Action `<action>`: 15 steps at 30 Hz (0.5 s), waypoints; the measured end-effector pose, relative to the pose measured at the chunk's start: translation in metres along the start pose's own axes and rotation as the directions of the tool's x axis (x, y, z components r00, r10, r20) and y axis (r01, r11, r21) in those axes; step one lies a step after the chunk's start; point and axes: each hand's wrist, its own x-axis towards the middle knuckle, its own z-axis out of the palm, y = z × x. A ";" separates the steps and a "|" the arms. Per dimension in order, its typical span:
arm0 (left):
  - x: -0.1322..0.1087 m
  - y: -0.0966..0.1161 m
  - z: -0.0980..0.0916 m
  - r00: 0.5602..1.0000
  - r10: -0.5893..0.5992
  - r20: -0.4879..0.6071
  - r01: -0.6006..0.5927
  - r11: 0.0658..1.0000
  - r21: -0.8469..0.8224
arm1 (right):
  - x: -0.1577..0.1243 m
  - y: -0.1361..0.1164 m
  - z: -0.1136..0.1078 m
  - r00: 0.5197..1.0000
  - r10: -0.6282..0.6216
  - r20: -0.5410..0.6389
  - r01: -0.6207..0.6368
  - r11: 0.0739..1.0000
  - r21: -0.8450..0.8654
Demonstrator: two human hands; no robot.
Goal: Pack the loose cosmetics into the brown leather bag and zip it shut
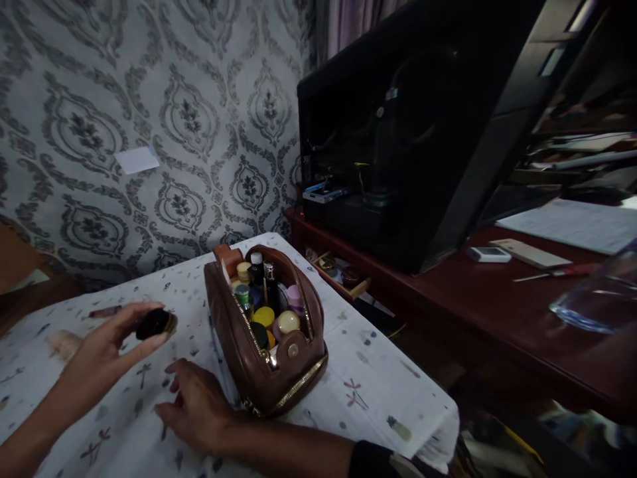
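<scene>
The left hand point(110, 342) is pinching a small, round, black-topped, glass-looking jar point(153, 324) – likely light, rigid, slippery, best held by its sides – while the right hand point(197, 406) is holding nothing.

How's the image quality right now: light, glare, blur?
Head view: dim overall, the black case losing most inner detail; small glints on the zip of the bag; the beige item by the left hand too blurred to identify.

Left hand point(105, 340) holds what seems a dark jar point(152, 323); right hand point(198, 401) is beside the open bag point(243, 368).
</scene>
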 end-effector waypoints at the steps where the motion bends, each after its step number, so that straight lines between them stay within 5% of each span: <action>1: 0.009 0.016 -0.002 1.000 -0.024 0.012 0.025 0.998 -0.061 | 0.000 0.000 0.000 1.000 -0.001 0.000 0.001 1.000 0.000; 7: 0.046 0.088 0.008 0.993 0.086 0.075 -0.062 0.958 -0.279 | 0.001 -0.002 -0.002 0.999 0.006 0.033 -0.005 1.000 -0.028; 15: 0.063 0.102 0.033 0.942 0.282 0.183 -0.211 0.920 -0.331 | 0.001 0.002 0.000 1.000 -0.012 0.029 0.013 0.999 -0.037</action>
